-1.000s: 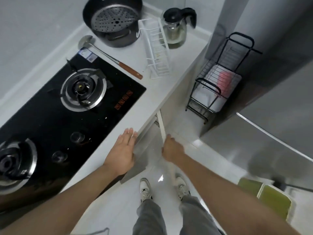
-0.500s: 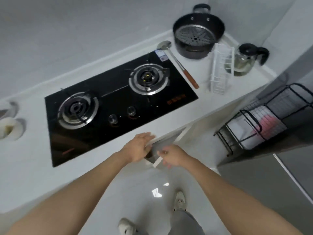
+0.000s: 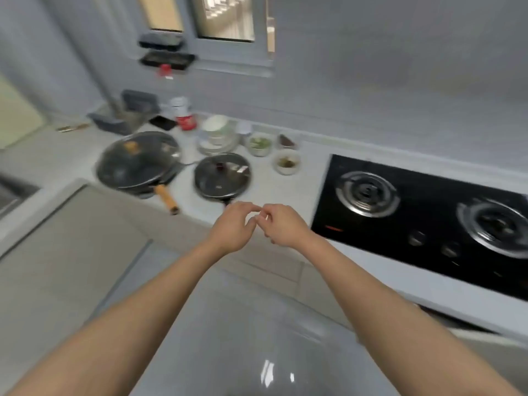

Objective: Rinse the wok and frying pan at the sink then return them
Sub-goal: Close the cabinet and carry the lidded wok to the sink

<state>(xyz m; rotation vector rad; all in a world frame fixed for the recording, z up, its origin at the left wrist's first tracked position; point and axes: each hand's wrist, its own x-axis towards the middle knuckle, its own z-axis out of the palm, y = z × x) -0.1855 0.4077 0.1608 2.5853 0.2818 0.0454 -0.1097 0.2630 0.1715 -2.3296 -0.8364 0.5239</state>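
Left hand: left hand (image 3: pixel 233 228) at frame centre, raised in front of the counter edge, fingers loosely curled, tips meeting those of the other hand; holds nothing visible.
Right hand: right hand (image 3: pixel 281 227) just beside it, fingers bent inward, gripping nothing that shows; blur hides the fingertips' exact contact.
Wok: wok (image 3: pixel 137 164) with glass lid on, left of centre on the counter; its wooden handle (image 3: pixel 167 198) juts past the counter's front edge toward the floor side.
Frying pan: frying pan (image 3: pixel 223 175) lidded, just right of the wok, near the front edge, directly beyond the hands.
Sink: only a corner of the sink (image 3: pixel 11 192) shows at the far left edge.
Counter edge: counter (image 3: pixel 274 192) front edge runs diagonally from left to lower right; a bare strip lies between frying pan and hob.
Open room: tiled floor (image 3: pixel 228 338) fills the lower frame under both forearms.
Hob: black gas hob (image 3: pixel 428 218) at right, two burners.
Clutter behind the pans: stacked plates (image 3: pixel 217 138), three small bowls (image 3: pixel 287 162), a red-and-white can (image 3: pixel 183 114), a grey rack (image 3: pixel 125 115) by the wall.
Upper frame: window (image 3: pixel 225 18) above wall shelves (image 3: pixel 165 51).
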